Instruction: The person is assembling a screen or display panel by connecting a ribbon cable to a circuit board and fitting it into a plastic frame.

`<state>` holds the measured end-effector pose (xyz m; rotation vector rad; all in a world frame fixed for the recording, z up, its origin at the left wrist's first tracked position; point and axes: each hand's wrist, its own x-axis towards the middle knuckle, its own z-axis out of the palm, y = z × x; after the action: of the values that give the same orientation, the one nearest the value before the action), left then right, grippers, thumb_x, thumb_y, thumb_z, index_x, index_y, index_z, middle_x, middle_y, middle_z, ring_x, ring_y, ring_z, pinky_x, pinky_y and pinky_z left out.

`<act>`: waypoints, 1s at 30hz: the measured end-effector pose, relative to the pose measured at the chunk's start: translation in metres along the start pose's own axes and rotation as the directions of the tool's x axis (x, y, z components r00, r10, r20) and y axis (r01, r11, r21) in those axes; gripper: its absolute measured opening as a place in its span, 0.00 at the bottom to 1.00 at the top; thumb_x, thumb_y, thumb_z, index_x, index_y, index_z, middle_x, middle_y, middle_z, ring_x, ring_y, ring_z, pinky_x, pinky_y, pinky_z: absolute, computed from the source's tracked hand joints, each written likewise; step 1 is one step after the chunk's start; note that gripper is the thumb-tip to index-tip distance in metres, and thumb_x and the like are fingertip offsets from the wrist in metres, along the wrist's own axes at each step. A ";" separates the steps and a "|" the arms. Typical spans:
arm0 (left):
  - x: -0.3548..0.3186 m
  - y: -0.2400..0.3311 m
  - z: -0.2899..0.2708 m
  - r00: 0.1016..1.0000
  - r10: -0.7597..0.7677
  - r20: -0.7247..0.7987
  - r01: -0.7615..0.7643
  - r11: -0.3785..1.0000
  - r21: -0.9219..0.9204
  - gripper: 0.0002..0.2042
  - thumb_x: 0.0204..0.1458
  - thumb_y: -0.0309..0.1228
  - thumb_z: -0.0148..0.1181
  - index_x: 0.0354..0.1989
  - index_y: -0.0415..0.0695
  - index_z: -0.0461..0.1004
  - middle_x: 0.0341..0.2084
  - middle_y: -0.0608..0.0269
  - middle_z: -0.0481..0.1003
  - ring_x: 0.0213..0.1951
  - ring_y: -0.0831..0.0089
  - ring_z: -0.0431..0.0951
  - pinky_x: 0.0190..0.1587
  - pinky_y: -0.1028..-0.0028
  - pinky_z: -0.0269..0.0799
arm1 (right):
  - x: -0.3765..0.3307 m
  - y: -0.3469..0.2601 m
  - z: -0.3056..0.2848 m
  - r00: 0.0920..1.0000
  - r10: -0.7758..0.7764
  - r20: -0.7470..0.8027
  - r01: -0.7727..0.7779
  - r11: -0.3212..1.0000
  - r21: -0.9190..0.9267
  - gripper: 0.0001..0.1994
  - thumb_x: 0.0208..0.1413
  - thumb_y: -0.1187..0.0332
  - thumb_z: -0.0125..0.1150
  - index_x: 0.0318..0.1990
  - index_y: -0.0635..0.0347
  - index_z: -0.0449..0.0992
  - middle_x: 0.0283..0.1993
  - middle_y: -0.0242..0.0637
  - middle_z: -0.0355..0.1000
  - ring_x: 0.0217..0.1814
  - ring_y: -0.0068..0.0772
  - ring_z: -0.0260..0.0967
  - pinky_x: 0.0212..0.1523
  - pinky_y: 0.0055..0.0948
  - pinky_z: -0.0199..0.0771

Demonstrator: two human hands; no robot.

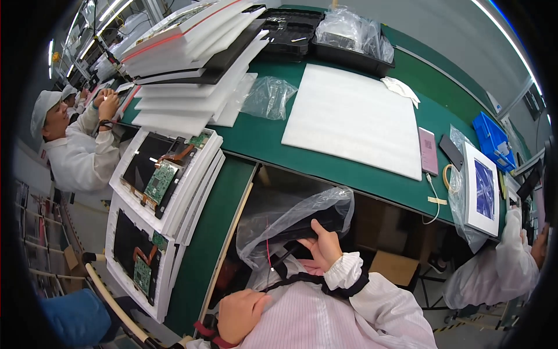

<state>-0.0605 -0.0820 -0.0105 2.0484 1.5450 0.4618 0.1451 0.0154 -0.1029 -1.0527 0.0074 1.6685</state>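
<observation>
right hand (pixel 323 247) is down below the worktop (pixel 302 152) edge, fingers wrapped on a dark flat panel (pixel 302 228) sitting inside a clear plastic bag (pixel 290 218). thumb on the near edge, bag mouth ballooned open around it, so the grip looks like it's there to keep the panel steady against the loose film. panel is held in the gap under the worktop rather than on it, close to the body.

left hand (pixel 239 316) is low by the lap, curled loosely, fingers narrow; can't tell if it's holding anything. nothing clearly in it.

white foam sheet (pixel 354 119) lies flat and bare in the middle of the green worktop, likely a soft pad for screens. left of it, stacked white foam trays (pixel 174 174) each carry a panel face down with green circuit boards up, tilted off the worktop edge for reach. more foam sheets (pixel 192 70) piled behind. black trays (pixel 325 35) at the far edge. pink phone (pixel 428 151) near the right edge.

co-workers in white coats on both sides, hands apart from these.
</observation>
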 end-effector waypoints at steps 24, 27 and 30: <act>0.014 -0.048 -0.019 0.971 -0.205 0.125 0.223 0.962 -0.155 0.11 0.44 0.32 0.60 0.34 0.40 0.77 0.31 0.55 0.76 0.34 0.58 0.76 0.36 0.68 0.70 | -0.062 -0.062 -0.024 0.973 0.165 0.160 -0.120 0.959 -0.257 0.16 0.57 0.68 0.52 0.50 0.68 0.66 0.40 0.45 0.74 0.33 0.47 0.75 0.32 0.39 0.79; 0.012 -0.061 -0.015 0.976 -0.182 0.120 0.193 0.977 -0.089 0.11 0.43 0.32 0.62 0.34 0.39 0.77 0.30 0.54 0.76 0.34 0.58 0.76 0.36 0.68 0.70 | -0.083 -0.093 -0.052 0.974 0.167 0.150 -0.123 0.957 -0.264 0.19 0.54 0.74 0.55 0.53 0.65 0.64 0.49 0.42 0.70 0.44 0.37 0.73 0.36 0.33 0.79; 0.022 -0.055 -0.010 0.963 -0.158 0.218 0.190 0.972 -0.140 0.11 0.41 0.30 0.62 0.33 0.39 0.77 0.30 0.53 0.76 0.34 0.57 0.75 0.36 0.66 0.70 | -0.106 -0.121 -0.075 0.980 0.111 0.166 -0.068 0.967 -0.247 0.20 0.52 0.76 0.55 0.54 0.66 0.63 0.51 0.43 0.68 0.50 0.38 0.70 0.46 0.37 0.75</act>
<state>-0.1026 -0.0471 -0.0361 1.7608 1.4968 0.2866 0.2858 -0.0565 -0.0222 -1.0902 -0.2739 1.8760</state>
